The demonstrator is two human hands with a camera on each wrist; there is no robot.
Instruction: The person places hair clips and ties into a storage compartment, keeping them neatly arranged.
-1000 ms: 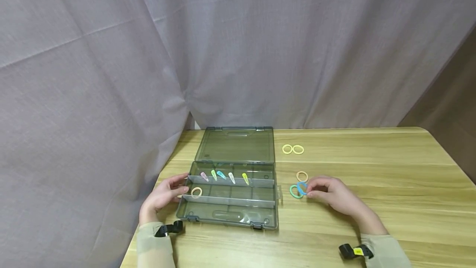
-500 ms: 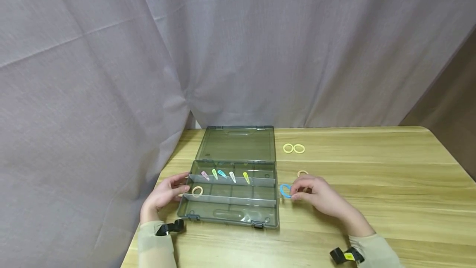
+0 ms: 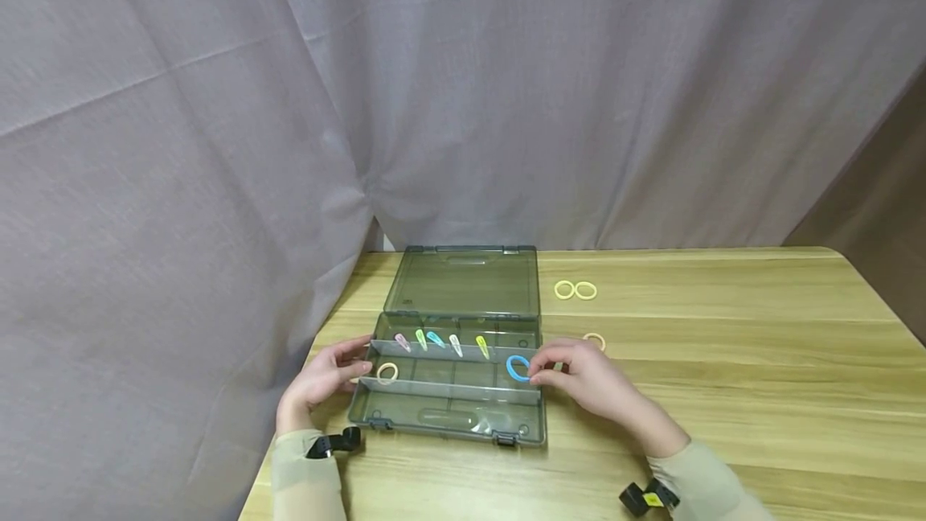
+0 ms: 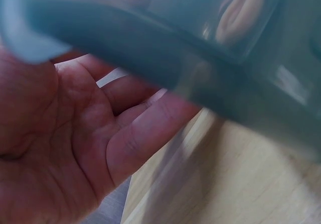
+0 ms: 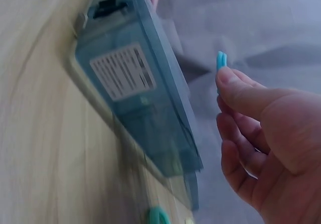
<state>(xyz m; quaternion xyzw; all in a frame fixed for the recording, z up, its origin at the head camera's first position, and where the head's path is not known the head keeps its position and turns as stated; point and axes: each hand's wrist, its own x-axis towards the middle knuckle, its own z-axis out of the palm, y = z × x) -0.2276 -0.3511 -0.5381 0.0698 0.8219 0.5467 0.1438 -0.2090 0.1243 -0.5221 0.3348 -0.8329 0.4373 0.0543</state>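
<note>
My right hand [image 3: 582,376] pinches a blue hair tie [image 3: 518,368] between thumb and fingertips, over the right end of the box's middle compartment. In the right wrist view the blue hair tie [image 5: 221,61] is seen edge-on above the thumb. The grey see-through storage box [image 3: 448,422] lies with its lid [image 3: 463,281] folded back. My left hand [image 3: 325,380] grips the box's left wall, thumb at the rim and fingers outside. At the left end of the middle compartment lies a peach hair tie [image 3: 387,373]. Several snap hair clips, one yellow clip [image 3: 482,346] among them, line the rear divider.
Two yellow hair ties [image 3: 575,290] lie side by side on the wooden table [image 3: 723,328], right of the lid. A peach hair tie [image 3: 595,341] shows behind my right hand. A green hair tie [image 5: 158,216] lies beside the box. Grey curtain [image 3: 477,103] hangs behind.
My right hand has lifted the blue hair tie from beside the green one and carried it left over the box. My left hand stays at the box's left wall.
</note>
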